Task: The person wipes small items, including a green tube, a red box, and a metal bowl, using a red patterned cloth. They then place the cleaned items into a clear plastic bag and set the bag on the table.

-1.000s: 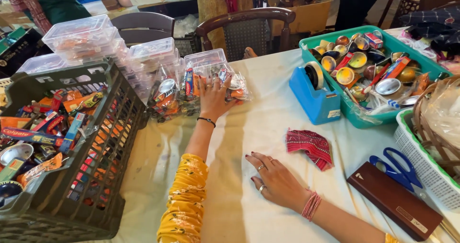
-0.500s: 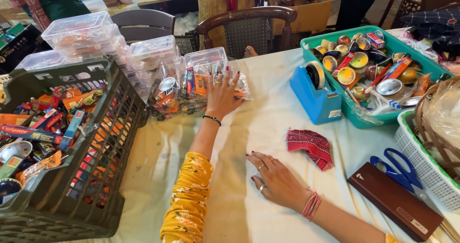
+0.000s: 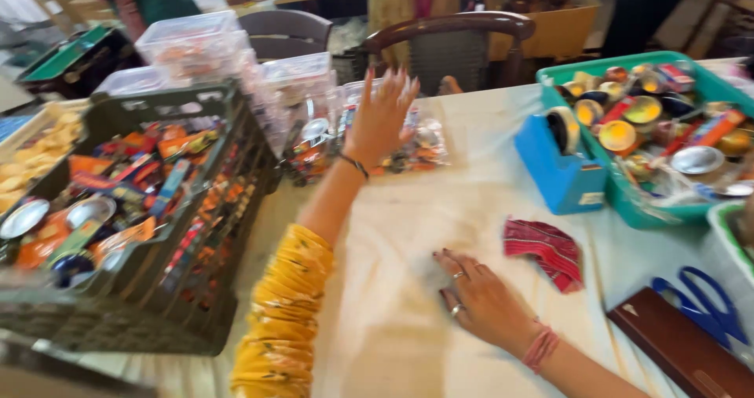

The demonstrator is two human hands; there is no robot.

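Clear plastic packets of small colourful items (image 3: 408, 143) lay on the white-clothed table (image 3: 408, 304), beside the dark plastic crate (image 3: 149, 209). Above them the left hand (image 3: 381, 115) was raised with fingers spread wide, holding nothing. The right hand (image 3: 479, 300) rested flat and open on the cloth, near a red patterned fabric piece (image 3: 546, 249).
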